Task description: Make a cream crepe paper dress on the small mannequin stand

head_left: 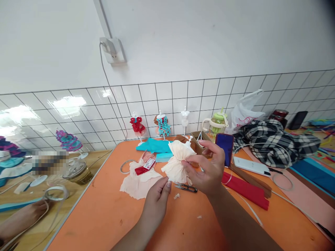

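Observation:
A miniature dress form [189,142] in a cream crepe paper dress [176,166] is held tilted above the orange table, its white neck pointing up and right. My right hand [208,167] pinches the gathered waist of the dress between thumb and fingers, other fingers raised. Below the skirt, my left hand [158,195] is closed on the form's lower end, mostly hidden by the fingers. Black thread snips [187,188] lie just under the skirt. Loose cream crepe paper [137,184] spreads to the left, with a red packet [145,167] on it.
Dressed mini forms, one red [137,126] and one turquoise [163,126], stand at the back beside a bare white form [184,122]. A phone [224,148], power bank [251,165], green-lidded jug [218,123] and red crepe paper [247,191] are right. Another person's hand [28,218] is far left.

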A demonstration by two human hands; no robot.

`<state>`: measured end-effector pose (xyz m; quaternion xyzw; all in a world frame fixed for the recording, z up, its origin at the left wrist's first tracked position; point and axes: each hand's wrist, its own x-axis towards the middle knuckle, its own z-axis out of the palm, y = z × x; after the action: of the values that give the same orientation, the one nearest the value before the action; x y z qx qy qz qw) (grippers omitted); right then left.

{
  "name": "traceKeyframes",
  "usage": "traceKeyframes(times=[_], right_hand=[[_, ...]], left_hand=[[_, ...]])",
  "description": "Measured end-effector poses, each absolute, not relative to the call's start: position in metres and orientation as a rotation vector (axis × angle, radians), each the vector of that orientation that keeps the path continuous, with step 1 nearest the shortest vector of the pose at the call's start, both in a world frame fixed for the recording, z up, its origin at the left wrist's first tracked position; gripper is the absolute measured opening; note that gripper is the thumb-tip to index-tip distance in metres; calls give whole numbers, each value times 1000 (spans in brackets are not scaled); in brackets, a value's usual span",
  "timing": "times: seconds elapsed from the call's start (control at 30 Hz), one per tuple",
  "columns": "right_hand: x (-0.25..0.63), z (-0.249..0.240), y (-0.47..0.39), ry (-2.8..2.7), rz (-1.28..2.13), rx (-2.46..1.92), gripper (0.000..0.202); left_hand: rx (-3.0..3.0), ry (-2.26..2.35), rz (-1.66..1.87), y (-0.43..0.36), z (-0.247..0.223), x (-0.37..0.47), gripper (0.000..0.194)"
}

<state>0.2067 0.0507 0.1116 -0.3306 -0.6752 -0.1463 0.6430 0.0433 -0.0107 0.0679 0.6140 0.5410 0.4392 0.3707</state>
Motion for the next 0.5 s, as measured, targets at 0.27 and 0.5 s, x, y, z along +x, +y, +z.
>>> traceKeyframes(times=[0.27, 0.5], right_hand=[[211, 115, 53, -1504, -269, -872, 13], [216, 116, 54, -1468, -176, -854, 14]], left_hand=[[1469, 1280, 1036, -14, 60, 52, 36], [1315, 1107, 995, -15, 53, 55, 39]])
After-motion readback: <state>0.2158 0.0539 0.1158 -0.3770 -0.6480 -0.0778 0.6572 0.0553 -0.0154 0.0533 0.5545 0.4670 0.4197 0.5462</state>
